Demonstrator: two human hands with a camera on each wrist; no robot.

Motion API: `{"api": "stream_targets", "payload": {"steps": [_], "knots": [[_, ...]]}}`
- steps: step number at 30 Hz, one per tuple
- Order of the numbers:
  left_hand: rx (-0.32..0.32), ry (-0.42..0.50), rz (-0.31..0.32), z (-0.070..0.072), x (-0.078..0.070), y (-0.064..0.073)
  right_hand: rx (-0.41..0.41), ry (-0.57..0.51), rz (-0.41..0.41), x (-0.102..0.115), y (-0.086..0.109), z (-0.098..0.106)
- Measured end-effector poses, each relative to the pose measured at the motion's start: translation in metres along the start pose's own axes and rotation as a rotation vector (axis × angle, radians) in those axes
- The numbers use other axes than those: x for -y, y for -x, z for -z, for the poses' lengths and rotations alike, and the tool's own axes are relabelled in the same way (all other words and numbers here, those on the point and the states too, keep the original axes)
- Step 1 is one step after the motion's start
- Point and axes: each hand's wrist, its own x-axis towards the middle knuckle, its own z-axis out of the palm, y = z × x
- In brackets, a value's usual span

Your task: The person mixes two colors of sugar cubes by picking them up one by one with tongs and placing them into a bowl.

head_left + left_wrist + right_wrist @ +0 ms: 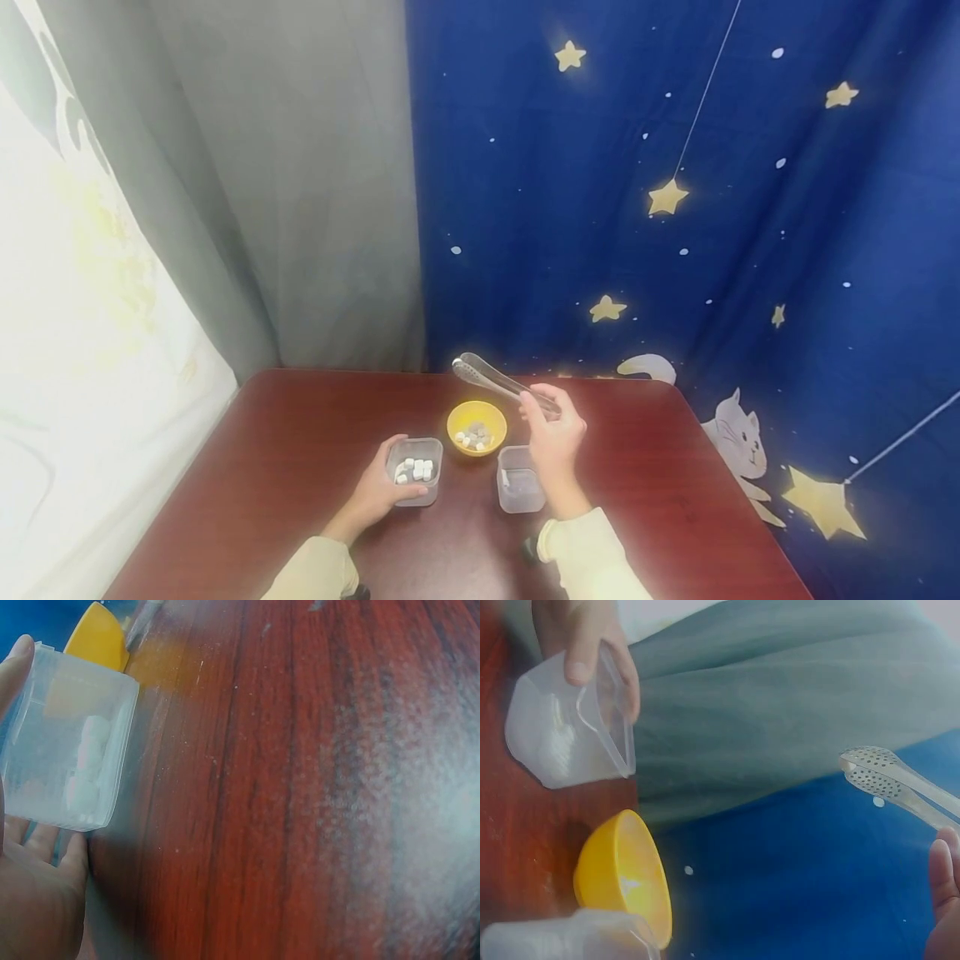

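My left hand (378,487) grips a clear plastic container (67,742) by its sides, thumb on the near side. Several small white blocks (418,471) lie inside it. My right hand (555,429) holds metal tongs (495,379) raised above the far side of the table. The perforated heads (874,772) of the tongs are close together, with a small whitish piece at their tips. Below the tongs stands a yellow bowl (452,429) with several white and greyish pieces (477,435) in it.
A second clear container (521,502) stands on the right, partly behind my right hand and wrist. Everything rests on a dark red wooden table (315,417). Grey (322,208) and blue star-patterned curtains (525,208) hang just behind its far edge.
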Motion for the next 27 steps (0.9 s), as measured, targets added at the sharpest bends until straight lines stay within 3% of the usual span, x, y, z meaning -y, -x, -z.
{"api": "stream_targets", "payload": {"steps": [11,16,20,24,27], "knots": [[0.005,-0.007,-0.023,0.002,0.002,0.002,-0.025,-0.012,0.02,-0.006,-0.004,0.007],[0.005,0.0,-0.022,0.003,0.003,0.002,-0.011,0.011,-0.019,-0.003,-0.001,0.008],[0.002,-0.001,-0.008,0.003,0.003,0.001,0.038,0.04,-0.089,-0.003,0.004,0.005],[-0.003,-0.008,-0.008,0.001,0.004,0.0,0.117,0.043,-0.159,-0.022,0.01,0.0],[-0.002,-0.003,-0.004,0.0,0.004,-0.001,0.175,0.077,-0.168,-0.038,0.015,-0.005]]}}
